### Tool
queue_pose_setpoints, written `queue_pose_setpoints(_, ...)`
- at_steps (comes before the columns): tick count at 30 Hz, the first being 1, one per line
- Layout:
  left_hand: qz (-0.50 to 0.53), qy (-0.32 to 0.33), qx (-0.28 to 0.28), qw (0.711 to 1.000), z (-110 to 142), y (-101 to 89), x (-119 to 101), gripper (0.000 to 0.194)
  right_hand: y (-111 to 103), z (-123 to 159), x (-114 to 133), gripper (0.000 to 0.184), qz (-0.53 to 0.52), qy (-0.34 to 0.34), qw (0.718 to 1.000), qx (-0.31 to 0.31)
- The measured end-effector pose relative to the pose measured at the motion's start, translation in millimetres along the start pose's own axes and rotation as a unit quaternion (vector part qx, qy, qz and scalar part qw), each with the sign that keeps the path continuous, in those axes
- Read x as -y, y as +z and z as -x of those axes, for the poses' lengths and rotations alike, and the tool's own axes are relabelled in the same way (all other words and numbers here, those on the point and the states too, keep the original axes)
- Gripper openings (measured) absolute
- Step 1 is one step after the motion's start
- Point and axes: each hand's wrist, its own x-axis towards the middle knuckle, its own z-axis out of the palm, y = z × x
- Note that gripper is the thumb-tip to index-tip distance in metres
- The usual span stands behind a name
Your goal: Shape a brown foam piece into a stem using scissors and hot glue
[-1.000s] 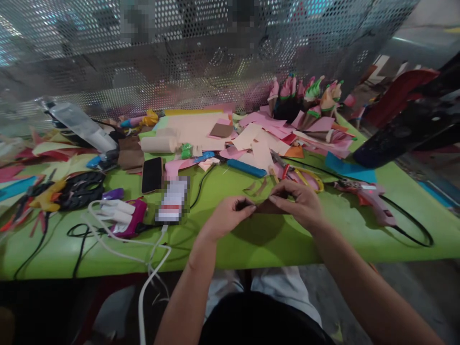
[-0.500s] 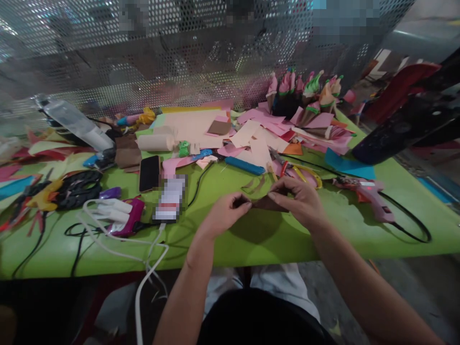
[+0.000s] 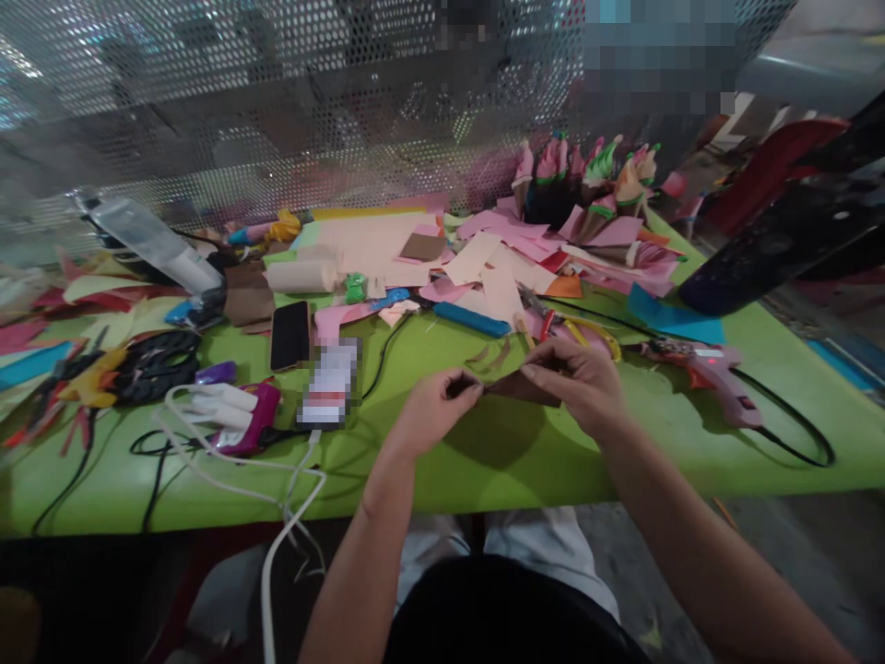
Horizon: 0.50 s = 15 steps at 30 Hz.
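A small piece of dark brown craft sheet (image 3: 520,387) stretches between my two hands, just above the green table (image 3: 442,484). My left hand (image 3: 442,406) pinches its narrow left tip between thumb and forefinger. Thumb and fingers of my right hand (image 3: 581,383) are closed on its upper right edge, covering part of it. Thin brown offcuts (image 3: 492,353) lie on the table just beyond. Past my right fingers are scissors with yellow handles (image 3: 587,339), partly hidden, and a blue cutter (image 3: 471,319) lies to their left.
A pink glue gun (image 3: 725,378) with a black cord lies at right. To the left are two phones, one dark (image 3: 290,335), and a magenta power strip (image 3: 259,420) with white cables. Pink and cream sheets (image 3: 498,277) cover the back, near ice-cream-shaped crafts (image 3: 601,171) and a dark bottle (image 3: 753,244).
My right fingers shift slightly along the brown sheet's upper edge, and more of its face shows. Both hands keep hold of it in nearly the same place.
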Motion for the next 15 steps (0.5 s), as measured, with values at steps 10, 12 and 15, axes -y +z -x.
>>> queue_pose_setpoints(10, 0.004, 0.007, -0.017, 1.0, 0.4, 1.5, -0.8, 0.015, -0.3, 0.5, -3.9, 0.01, 0.008, -0.016, 1.0, 0.005)
queue_pose_setpoints(12, 0.014, 0.006, -0.014, 1.0, 0.3, 2.3, -1.3, 0.017, -0.7, 0.5, -3.8, 0.01, 0.013, -0.015, 1.0, 0.005)
queue_pose_setpoints(15, 0.032, 0.004, -0.003, 0.999, -0.1, 3.9, -1.4, 0.018, -0.5, 1.2, -2.7, 0.01, 0.016, -0.02, 1.0, 0.007)
